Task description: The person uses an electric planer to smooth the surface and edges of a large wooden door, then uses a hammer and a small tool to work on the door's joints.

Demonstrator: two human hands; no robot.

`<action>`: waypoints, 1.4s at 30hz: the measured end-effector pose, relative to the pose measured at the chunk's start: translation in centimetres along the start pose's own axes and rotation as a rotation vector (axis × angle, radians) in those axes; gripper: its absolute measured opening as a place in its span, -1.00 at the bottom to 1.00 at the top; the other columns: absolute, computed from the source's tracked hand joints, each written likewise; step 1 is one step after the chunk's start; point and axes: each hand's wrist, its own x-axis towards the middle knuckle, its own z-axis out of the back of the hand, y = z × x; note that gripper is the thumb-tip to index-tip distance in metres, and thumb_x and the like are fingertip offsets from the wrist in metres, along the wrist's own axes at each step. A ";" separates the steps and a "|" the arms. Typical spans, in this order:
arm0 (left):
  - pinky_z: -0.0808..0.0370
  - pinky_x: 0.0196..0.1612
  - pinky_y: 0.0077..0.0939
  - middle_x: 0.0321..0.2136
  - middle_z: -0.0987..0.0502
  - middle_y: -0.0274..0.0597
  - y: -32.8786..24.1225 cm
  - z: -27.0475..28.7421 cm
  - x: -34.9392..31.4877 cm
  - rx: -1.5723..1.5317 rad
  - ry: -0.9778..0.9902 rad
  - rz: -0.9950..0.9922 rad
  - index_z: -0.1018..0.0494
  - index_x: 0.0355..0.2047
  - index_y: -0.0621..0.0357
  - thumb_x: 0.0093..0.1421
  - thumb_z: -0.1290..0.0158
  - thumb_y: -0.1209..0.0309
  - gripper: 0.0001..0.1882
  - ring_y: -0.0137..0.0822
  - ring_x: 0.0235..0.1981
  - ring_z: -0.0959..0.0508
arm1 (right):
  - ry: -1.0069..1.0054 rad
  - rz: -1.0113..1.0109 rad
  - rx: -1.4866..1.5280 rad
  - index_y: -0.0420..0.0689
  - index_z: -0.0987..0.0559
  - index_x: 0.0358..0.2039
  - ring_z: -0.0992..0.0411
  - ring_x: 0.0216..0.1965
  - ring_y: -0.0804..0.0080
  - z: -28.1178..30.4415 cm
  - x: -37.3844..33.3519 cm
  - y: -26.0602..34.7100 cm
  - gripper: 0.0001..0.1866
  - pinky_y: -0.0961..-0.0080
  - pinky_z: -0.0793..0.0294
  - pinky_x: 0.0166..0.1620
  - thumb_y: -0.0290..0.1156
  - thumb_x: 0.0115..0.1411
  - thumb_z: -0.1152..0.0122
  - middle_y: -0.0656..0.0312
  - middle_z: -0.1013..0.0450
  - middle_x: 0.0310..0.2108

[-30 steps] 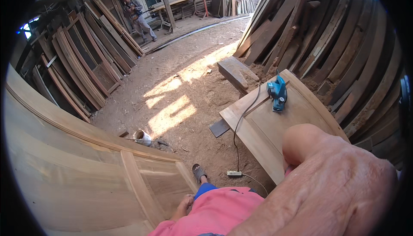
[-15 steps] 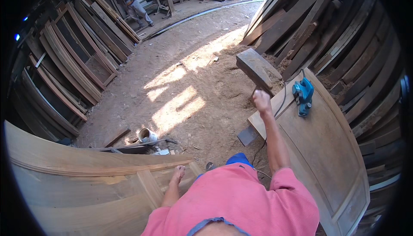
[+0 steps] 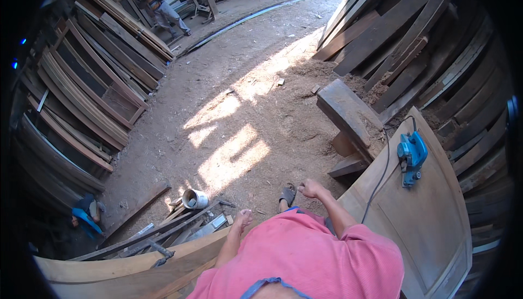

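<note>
My left hand [image 3: 241, 220] is held just past the inner end of a pale wooden panel [image 3: 131, 270], its fingers curled and nothing seen in them. Out in front of my body, my right hand [image 3: 310, 188] is loosely closed, apart from the paneled door [image 3: 389, 203] on my right. No object shows in that hand either. On the door stands a blue electric planer [image 3: 412, 158], its dark cord [image 3: 376, 190] running down toward me. My sandaled foot [image 3: 287, 194] shows between the hands.
A heavy timber block [image 3: 348, 108] stands beyond the door. Ahead left are a white bucket [image 3: 195, 199], wood strips [image 3: 147, 239] and a metal clamp [image 3: 162, 254]. Boards lean along both sides, including a dark plank [image 3: 376, 32]. Another person [image 3: 158, 5] is far left.
My right hand has drawn back from over the door toward my body. My left hand has come off the left panel. The view has shifted, showing the clamp, more strips and my foot.
</note>
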 end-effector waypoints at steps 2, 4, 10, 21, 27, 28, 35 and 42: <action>-0.16 -0.66 -0.62 -0.59 -0.34 -0.45 -4.3 -0.2 2.3 0.000 -0.006 -0.029 -0.46 -0.11 0.16 0.37 -0.04 0.30 -0.79 -0.59 -0.66 -0.30 | -0.116 -0.010 -0.019 -0.19 -0.67 -0.16 -0.55 -0.04 -0.12 3.4 4.8 -0.1 -0.60 0.09 -0.51 0.05 -0.14 0.22 -0.13 -0.17 -0.58 -0.13; -0.17 -0.65 -0.61 -0.58 -0.36 -0.44 -9.5 -1.5 4.4 0.081 -0.045 -0.039 -0.47 -0.07 0.18 0.37 -0.04 0.31 -0.77 -0.58 -0.64 -0.31 | -0.305 0.036 0.039 -0.23 -0.66 -0.19 -0.54 -0.05 -0.13 8.6 8.7 -0.3 -0.60 0.09 -0.51 0.03 -0.15 0.21 -0.13 -0.18 -0.58 -0.15; -0.20 -0.67 -0.48 -0.60 -0.39 -0.39 -14.2 2.9 11.8 0.052 -0.185 -0.079 -0.50 -0.08 0.19 0.36 -0.01 0.27 -0.73 -0.50 -0.71 -0.27 | -0.786 0.034 0.060 -0.29 -0.61 -0.06 -0.47 0.06 -0.07 22.2 15.2 0.1 -0.60 0.16 -0.42 0.17 -0.23 0.24 -0.19 -0.17 -0.54 -0.07; -0.39 -0.47 -0.30 -0.56 -0.51 -0.20 -27.0 6.2 25.4 0.783 0.062 0.205 -0.55 -0.17 0.25 0.28 -0.03 0.19 -0.65 -0.28 -0.59 -0.43 | -1.241 -0.749 0.379 -0.18 -0.61 -0.08 -0.47 0.06 0.02 27.0 18.2 -19.9 -0.62 0.09 -0.39 0.13 -0.15 0.28 -0.14 -0.07 -0.56 -0.05; -0.51 -0.32 -0.28 -0.49 -0.58 -0.12 -49.8 -4.4 42.9 1.173 0.118 -0.082 -0.59 -0.14 0.29 0.23 -0.06 0.17 -0.59 -0.18 -0.48 -0.54 | -1.460 -1.346 0.481 0.00 -0.62 -0.11 -0.48 0.05 0.11 28.7 21.1 -17.7 -0.62 0.02 -0.39 0.07 0.00 0.29 -0.10 0.04 -0.56 -0.07; -0.50 -0.15 -0.28 -0.35 -0.62 -0.06 -55.1 -4.4 46.5 1.176 0.042 -0.239 -0.57 -0.10 0.34 0.23 -0.05 0.17 -0.55 -0.20 -0.31 -0.56 | -1.453 -1.404 0.524 0.03 -0.62 -0.13 -0.46 0.06 0.09 30.7 22.7 -16.0 -0.62 -0.03 -0.38 0.05 0.03 0.29 -0.09 0.05 -0.55 -0.09; -0.37 -0.43 -0.55 -0.47 -0.47 -0.36 -78.5 -28.2 54.8 0.740 0.347 -0.547 -0.45 0.07 0.35 0.31 -0.05 0.25 -0.56 -0.50 -0.50 -0.42 | -1.319 -1.749 0.466 0.05 -0.58 -0.12 -0.40 0.11 0.04 33.1 22.5 -14.9 -0.63 -0.03 -0.31 0.12 0.05 0.31 -0.08 0.09 -0.49 -0.03; -0.50 -0.12 -0.39 -0.25 -0.58 -0.11 -74.5 -35.7 61.1 1.049 0.309 -0.420 -0.42 0.12 0.39 0.21 -0.17 0.18 -0.41 -0.25 -0.24 -0.56 | -1.269 -1.850 0.546 0.03 -0.55 -0.17 -0.41 0.09 0.06 35.1 23.4 -15.6 -0.66 -0.03 -0.33 0.09 0.02 0.33 -0.08 0.12 -0.49 -0.04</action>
